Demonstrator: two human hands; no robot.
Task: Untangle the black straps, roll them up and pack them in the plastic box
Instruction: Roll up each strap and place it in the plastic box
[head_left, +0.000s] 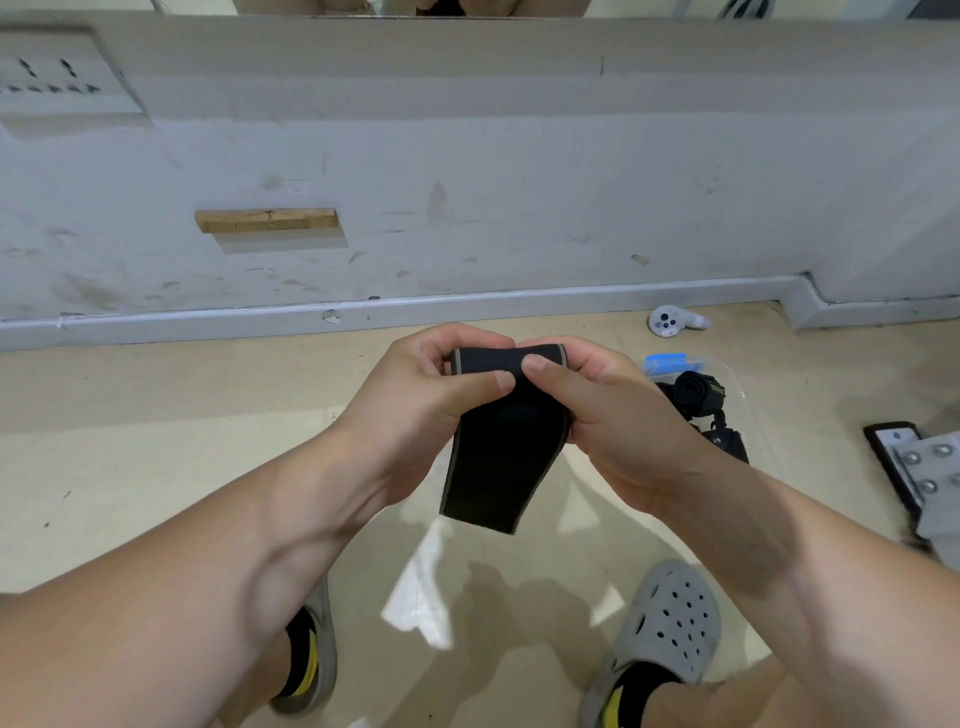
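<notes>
Far left, a socket plate (57, 78) sits high on the scuffed wall (467, 156), and further along a short wooden block (266, 220) is fixed to it. Below, my left clog (317, 654) stands on the beige floor (156, 415).

My left hand (431, 379) grips the left side of the top of the black strap (506, 457): the fingers curl behind it and the thumb presses on its front. The strap is held up in the air in front of me, well above the floor. Its upper end is turned over into a fold between my two hands, and the free end hangs straight down, flat and wide, with a pale edge trim. Under it on the floor lies a pale patch (421, 587), perhaps clear plastic, though I cannot tell.

My right hand (597, 410) pinches the right side of the same fold, its thumb lying across the front close to my left thumb, its fingers wrapped round the edge.

Beyond that hand a white controller (672, 321) lies by the skirting. Just right of my right hand the plastic box (748, 410) sits open on the floor, with a rolled strap (696, 392) and more black webbing inside. My right clog (670, 623) is nearer me, and at the far right a black panel (904, 467) with bolted metal lies on the floor.
</notes>
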